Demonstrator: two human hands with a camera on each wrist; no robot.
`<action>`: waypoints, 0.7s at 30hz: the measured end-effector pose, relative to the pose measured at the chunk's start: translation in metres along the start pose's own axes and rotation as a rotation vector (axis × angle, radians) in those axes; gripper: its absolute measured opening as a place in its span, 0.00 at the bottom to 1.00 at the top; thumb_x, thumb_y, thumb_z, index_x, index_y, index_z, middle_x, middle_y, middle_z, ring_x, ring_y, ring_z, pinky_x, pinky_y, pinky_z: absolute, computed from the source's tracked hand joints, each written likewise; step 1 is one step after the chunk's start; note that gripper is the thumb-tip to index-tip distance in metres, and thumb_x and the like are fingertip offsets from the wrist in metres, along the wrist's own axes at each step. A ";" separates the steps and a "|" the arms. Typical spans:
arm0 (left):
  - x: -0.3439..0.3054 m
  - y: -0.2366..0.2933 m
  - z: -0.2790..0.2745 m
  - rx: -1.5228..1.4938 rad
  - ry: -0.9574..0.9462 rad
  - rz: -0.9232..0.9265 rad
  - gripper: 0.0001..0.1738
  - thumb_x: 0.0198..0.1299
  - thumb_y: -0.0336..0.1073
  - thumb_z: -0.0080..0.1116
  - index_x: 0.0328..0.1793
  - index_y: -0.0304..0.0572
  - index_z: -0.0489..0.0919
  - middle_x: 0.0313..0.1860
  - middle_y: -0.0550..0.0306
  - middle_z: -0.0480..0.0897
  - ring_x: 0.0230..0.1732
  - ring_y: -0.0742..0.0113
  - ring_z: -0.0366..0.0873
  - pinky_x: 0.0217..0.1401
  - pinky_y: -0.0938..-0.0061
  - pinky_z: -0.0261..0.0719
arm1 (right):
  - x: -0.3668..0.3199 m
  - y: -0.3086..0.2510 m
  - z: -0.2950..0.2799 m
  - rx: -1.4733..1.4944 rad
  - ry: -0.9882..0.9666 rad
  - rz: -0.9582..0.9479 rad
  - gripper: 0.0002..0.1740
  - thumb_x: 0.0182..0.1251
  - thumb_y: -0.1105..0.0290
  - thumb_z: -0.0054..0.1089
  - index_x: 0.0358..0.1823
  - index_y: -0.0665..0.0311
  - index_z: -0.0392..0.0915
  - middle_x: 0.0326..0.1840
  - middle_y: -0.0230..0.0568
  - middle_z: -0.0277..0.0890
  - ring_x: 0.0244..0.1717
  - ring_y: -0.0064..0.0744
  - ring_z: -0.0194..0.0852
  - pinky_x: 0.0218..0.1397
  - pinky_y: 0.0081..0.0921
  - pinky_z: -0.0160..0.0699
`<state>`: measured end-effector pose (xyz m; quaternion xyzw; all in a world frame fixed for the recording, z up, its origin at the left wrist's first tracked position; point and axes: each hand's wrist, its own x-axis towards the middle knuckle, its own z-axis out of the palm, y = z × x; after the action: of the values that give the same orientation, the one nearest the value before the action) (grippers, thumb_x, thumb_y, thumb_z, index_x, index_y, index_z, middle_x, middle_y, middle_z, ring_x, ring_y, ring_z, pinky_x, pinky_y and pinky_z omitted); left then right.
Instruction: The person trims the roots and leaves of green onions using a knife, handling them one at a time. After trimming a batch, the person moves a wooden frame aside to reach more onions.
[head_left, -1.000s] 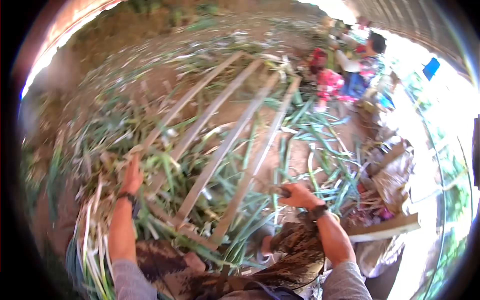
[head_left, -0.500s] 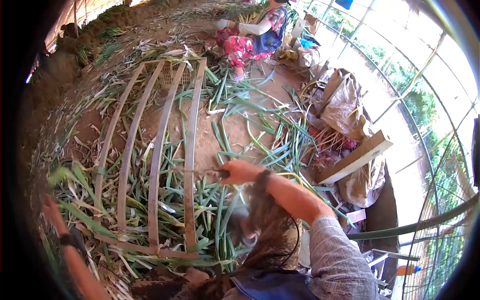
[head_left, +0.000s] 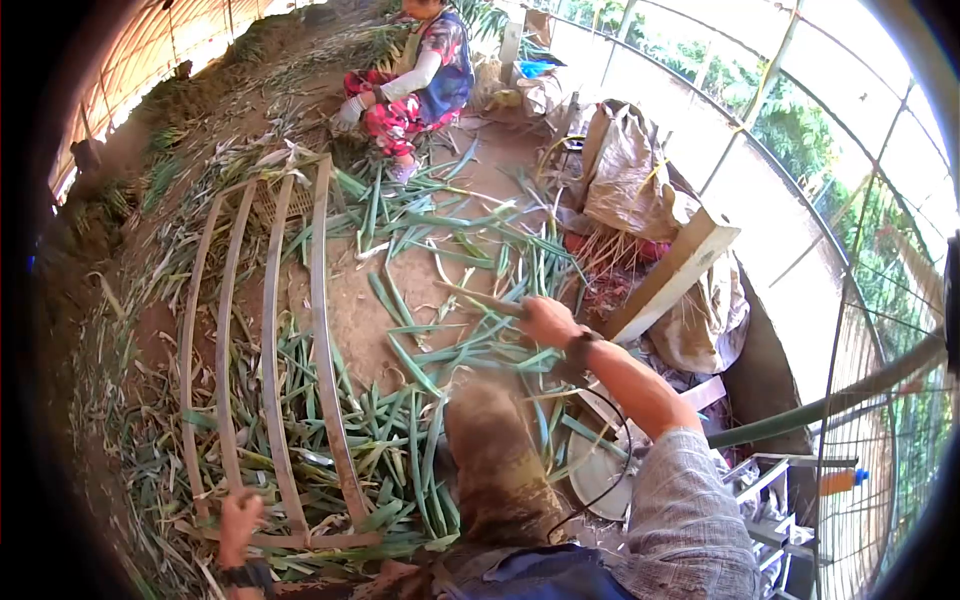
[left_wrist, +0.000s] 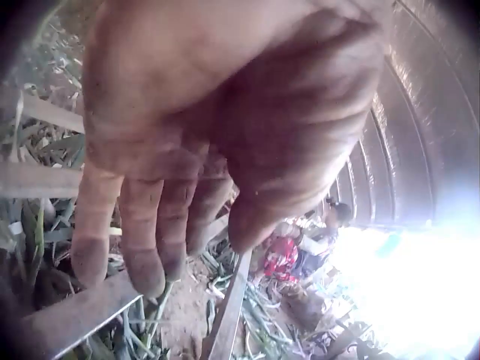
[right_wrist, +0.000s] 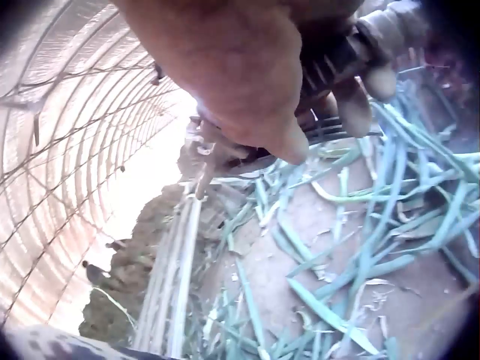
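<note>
Compared with half a second back, the right hand (head_left: pixel 548 322) sits further right in the head view, and the tool (head_left: pixel 480 298) now pokes toward the upper left over the bare dirt (head_left: pixel 350 320). The left hand (head_left: pixel 238 520) was out at the left edge before. Now it's down at the lower left, right by the near end of the frame (head_left: pixel 318 300).

The tool is in the right hand, middle of the head view. The wrist cam shows fingers (right_wrist: pixel 352 105) curled tight round a dark ribbed handle (right_wrist: pixel 337 56), but the working end is too blurry to call. It looks thin and straight, like a stick or blade.

The left hand's fingers (left_wrist: pixel 142 247) hang mostly straight and close together, dusty, gripping nothing. They're over a slat (left_wrist: pixel 75 315), but whether they touch it is hard to say.

The frame is four long pale wooden slats joined by a crosspiece at the near end, lying flat. Long flat green leaves (head_left: pixel 400 440) are strewn around it and between the slats, thickest near the person, with dry straw-coloured bits mixed in.

Further out, another person (head_left: pixel 420 70) sits at the top in bright patterned clothes. Crumpled tan sacks (head_left: pixel 620 170) and a pale plank (head_left: pixel 670 270) are at right, with wire fence (head_left: pixel 870 350) past them.
</note>
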<state>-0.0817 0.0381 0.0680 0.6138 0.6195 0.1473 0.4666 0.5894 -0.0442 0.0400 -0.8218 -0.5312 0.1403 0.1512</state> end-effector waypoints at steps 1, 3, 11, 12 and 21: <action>-0.006 0.003 0.006 0.058 -0.079 -0.066 0.22 0.70 0.41 0.57 0.63 0.35 0.78 0.46 0.48 0.86 0.45 0.57 0.86 0.43 0.56 0.85 | -0.007 0.027 0.013 0.002 0.052 0.024 0.15 0.58 0.56 0.64 0.37 0.60 0.82 0.37 0.51 0.83 0.44 0.54 0.82 0.45 0.48 0.79; 0.010 -0.041 0.001 0.148 -0.094 -0.082 0.22 0.70 0.42 0.56 0.65 0.37 0.76 0.49 0.48 0.85 0.46 0.55 0.85 0.45 0.53 0.86 | -0.021 0.080 0.039 -0.050 0.060 0.138 0.12 0.54 0.60 0.66 0.36 0.58 0.83 0.39 0.50 0.82 0.43 0.56 0.81 0.46 0.48 0.79; 0.003 -0.148 -0.009 -0.420 0.539 -0.414 0.36 0.68 0.56 0.58 0.75 0.47 0.67 0.73 0.51 0.67 0.67 0.49 0.68 0.61 0.48 0.72 | -0.079 0.226 0.047 -0.222 -0.020 0.715 0.15 0.65 0.67 0.55 0.50 0.55 0.84 0.56 0.51 0.82 0.59 0.53 0.79 0.59 0.44 0.80; 0.006 -0.173 -0.007 -0.585 0.611 -0.440 0.37 0.67 0.57 0.59 0.77 0.49 0.66 0.75 0.51 0.65 0.69 0.49 0.66 0.63 0.48 0.70 | -0.090 0.233 0.042 -0.170 0.032 0.712 0.16 0.65 0.67 0.55 0.52 0.57 0.83 0.57 0.51 0.81 0.60 0.52 0.79 0.60 0.44 0.79; 0.011 -0.209 0.043 -0.802 0.712 -0.568 0.44 0.65 0.58 0.60 0.81 0.45 0.59 0.78 0.48 0.61 0.73 0.43 0.63 0.67 0.37 0.67 | -0.149 0.307 0.071 -0.406 0.074 0.987 0.22 0.63 0.62 0.57 0.59 0.55 0.75 0.63 0.48 0.73 0.65 0.54 0.71 0.64 0.51 0.72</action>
<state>-0.1770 -0.0110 -0.1165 0.1139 0.7735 0.4352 0.4465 0.7577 -0.2934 -0.1366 -0.9910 -0.0922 0.0600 -0.0760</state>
